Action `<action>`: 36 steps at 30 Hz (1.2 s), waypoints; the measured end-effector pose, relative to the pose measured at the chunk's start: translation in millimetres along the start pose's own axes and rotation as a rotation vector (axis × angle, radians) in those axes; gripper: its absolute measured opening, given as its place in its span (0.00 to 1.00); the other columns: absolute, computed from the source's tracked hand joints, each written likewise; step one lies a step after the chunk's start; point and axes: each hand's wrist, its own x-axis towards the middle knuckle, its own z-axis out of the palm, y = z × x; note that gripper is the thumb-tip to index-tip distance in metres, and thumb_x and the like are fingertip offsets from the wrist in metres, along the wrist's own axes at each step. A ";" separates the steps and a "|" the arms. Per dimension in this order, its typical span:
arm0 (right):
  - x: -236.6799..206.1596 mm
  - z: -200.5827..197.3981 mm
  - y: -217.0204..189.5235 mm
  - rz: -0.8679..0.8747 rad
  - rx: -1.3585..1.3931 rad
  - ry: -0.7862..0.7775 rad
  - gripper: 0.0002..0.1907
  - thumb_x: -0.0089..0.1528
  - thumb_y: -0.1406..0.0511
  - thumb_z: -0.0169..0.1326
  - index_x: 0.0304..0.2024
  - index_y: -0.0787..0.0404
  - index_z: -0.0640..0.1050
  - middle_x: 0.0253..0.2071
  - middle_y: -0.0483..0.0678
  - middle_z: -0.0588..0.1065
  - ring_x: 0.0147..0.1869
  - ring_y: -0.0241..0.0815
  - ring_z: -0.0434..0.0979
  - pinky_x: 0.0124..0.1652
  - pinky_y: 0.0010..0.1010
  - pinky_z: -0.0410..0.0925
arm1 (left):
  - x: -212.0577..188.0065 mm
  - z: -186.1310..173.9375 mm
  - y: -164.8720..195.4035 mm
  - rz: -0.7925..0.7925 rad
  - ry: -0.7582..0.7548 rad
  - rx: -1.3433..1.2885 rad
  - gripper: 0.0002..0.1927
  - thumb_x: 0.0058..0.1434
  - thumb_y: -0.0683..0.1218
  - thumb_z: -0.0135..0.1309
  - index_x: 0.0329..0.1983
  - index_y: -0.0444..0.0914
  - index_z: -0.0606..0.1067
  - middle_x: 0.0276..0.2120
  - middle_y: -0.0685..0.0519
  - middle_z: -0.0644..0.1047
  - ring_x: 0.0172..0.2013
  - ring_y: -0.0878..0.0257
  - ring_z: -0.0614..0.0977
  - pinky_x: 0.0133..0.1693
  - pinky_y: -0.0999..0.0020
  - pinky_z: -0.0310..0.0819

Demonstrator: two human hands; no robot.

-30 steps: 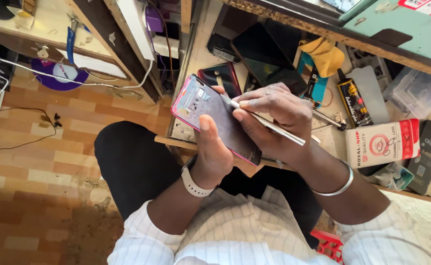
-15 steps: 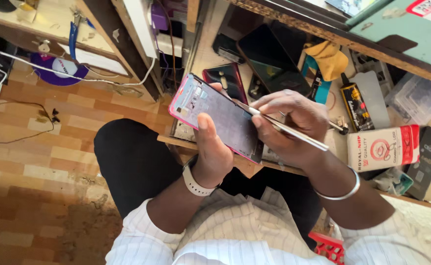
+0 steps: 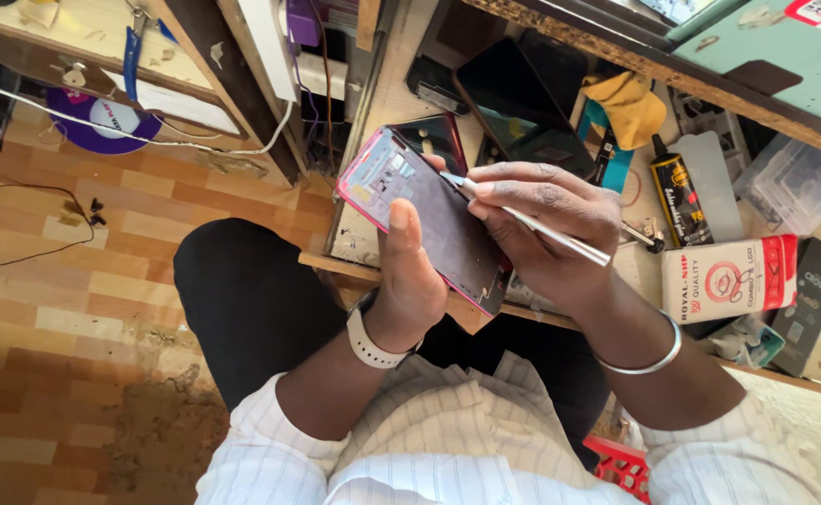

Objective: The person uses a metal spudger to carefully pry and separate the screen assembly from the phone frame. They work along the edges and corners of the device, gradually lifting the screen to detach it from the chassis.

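While the left hand is gripping the opened pink-framed phone above the worktop edge, the right hand is pinching a thin metal tool, tip at the phone's upper inside, seemingly mid-prying, needing steady, light pressure.

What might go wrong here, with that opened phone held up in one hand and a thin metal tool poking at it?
The left hand holds the opened pink-edged phone in the air, off the cluttered workbench, so a slip might drop it onto the tiled floor. The right hand presses the tool's fine tip among exposed parts; a skid may scratch them or jab the left thumb nearby.
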 end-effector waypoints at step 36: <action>-14.4 1.7 6.9 0.288 -0.055 0.038 0.04 0.73 0.73 0.57 0.49 0.65 0.75 0.36 0.44 0.75 0.36 0.26 0.71 0.36 0.16 0.66 | 0.7 6.8 19.5 0.080 -0.087 0.456 0.31 0.78 0.66 0.42 0.61 0.33 0.65 0.51 0.51 0.70 0.49 0.65 0.70 0.57 0.69 0.65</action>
